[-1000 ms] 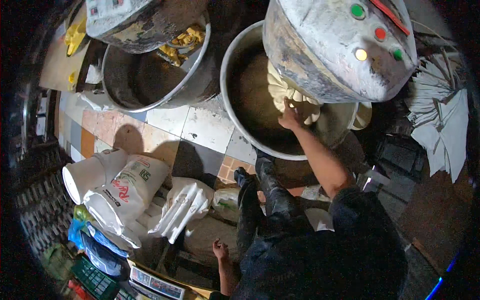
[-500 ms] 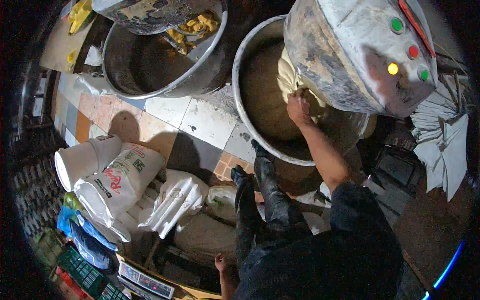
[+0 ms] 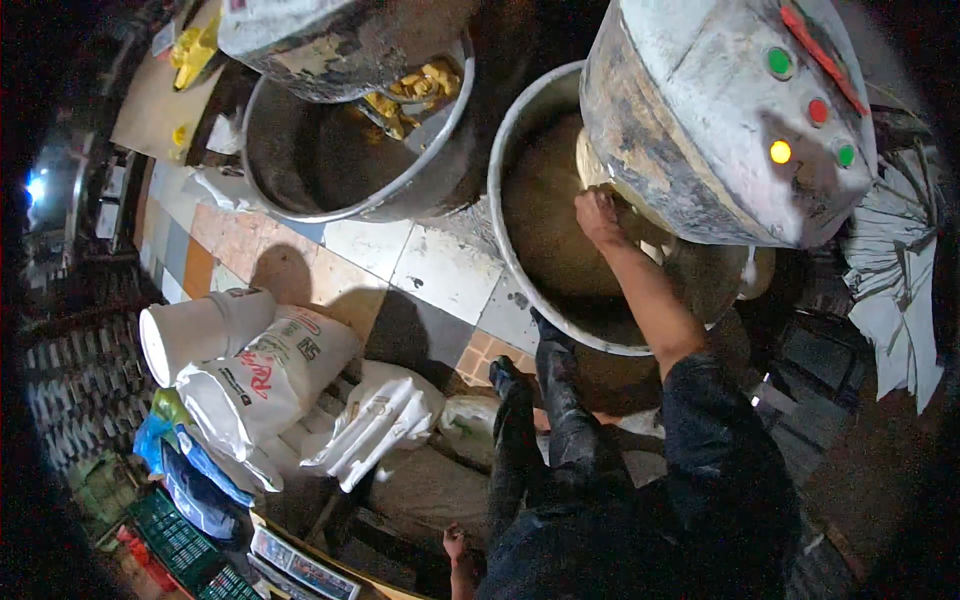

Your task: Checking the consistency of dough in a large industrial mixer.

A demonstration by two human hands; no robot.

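My right hand (image 3: 597, 215) reaches into a large round metal mixing bowl (image 3: 512, 252), beneath the mixer head. Its fingers are curled beside pale dough (image 3: 588, 168); what they grip, if anything, is hidden. More of the dough is out of sight behind the mixer head (image 3: 690, 130), which carries green and red buttons and a lit yellow lamp. Low at my side hangs my left hand (image 3: 455, 543), loosely closed with nothing visible in it, near sacks on the floor.
A second metal bowl (image 3: 350, 215) with yellow pieces stands far left. White sacks (image 3: 285, 370) and a white bucket (image 3: 180, 335) lie left on the tiled floor (image 3: 370, 245). Green crates (image 3: 175, 530) sit lower left. Folded white cloths or sacks (image 3: 890, 280) hang at right.
The whole view has shifted, so things sit further right and lower. My right hand stays in the bowl, and less of the dough shows around it. My left hand still hangs low.
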